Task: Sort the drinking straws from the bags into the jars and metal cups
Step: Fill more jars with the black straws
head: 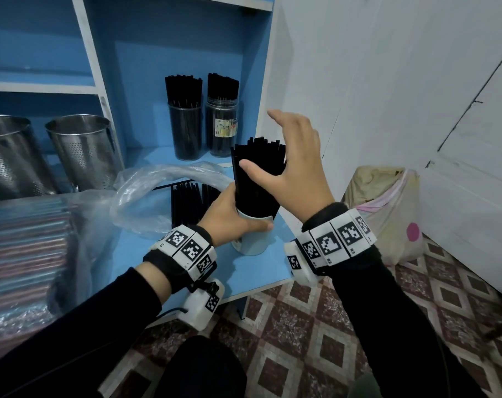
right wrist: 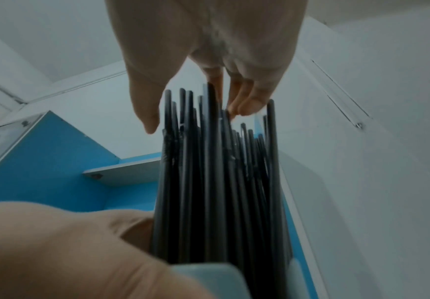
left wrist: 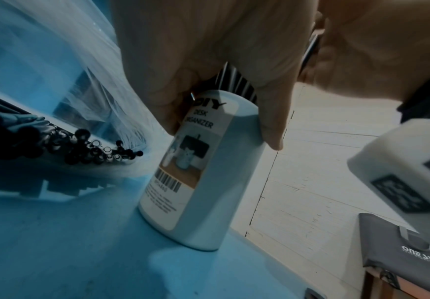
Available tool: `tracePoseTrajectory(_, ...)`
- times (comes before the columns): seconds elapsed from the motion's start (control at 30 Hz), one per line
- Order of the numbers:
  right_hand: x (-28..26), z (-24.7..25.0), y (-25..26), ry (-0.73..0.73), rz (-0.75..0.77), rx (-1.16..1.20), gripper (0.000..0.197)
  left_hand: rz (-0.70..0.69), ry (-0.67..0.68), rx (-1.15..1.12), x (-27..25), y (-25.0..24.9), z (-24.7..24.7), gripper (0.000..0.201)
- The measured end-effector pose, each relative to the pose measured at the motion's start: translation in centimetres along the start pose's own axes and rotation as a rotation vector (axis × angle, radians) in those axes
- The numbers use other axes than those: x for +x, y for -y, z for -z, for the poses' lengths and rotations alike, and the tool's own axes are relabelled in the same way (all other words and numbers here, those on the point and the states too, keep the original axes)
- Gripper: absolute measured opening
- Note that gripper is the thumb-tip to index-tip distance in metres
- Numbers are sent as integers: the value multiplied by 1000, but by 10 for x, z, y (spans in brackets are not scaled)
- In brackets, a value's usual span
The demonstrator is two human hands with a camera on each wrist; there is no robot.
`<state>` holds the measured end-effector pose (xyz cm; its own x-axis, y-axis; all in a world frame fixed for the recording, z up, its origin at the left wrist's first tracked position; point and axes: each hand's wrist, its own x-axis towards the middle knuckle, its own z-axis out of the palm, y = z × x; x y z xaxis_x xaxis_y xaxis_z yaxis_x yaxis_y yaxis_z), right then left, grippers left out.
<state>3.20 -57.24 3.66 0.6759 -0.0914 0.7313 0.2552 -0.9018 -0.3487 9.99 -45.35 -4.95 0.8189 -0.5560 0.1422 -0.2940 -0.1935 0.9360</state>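
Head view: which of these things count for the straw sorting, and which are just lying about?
Job:
- white holder, gripped by left hand
- black straws in it, right hand open over them
- two filled jars
- two metal cups
- bagged black straws
- bagged coloured straws

Lying about:
- lined bin
- grey bag

Black straws (head: 257,173) stand upright in a white labelled cup (head: 251,239).
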Motion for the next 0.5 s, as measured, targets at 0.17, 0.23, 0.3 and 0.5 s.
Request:
tracePoseTrajectory(0.17, 2, -1, 9, 173, 95, -78, 33, -27, -14, -31, -2, 0, -3, 80)
tracePoseTrajectory(0.23, 2, -2, 15, 169, 63, -58, 32, -23, 15, -47, -3, 1, 0, 86)
tracePoseTrajectory(0.3, 4, -1, 24, 99, 86, -7, 33, -23, 59, -80, -6, 3, 7, 97)
tracePoseTrajectory(0.5, 4, -15, 60, -179, 223, 223, 38, -75, -136, -68, -21, 5, 55, 59)
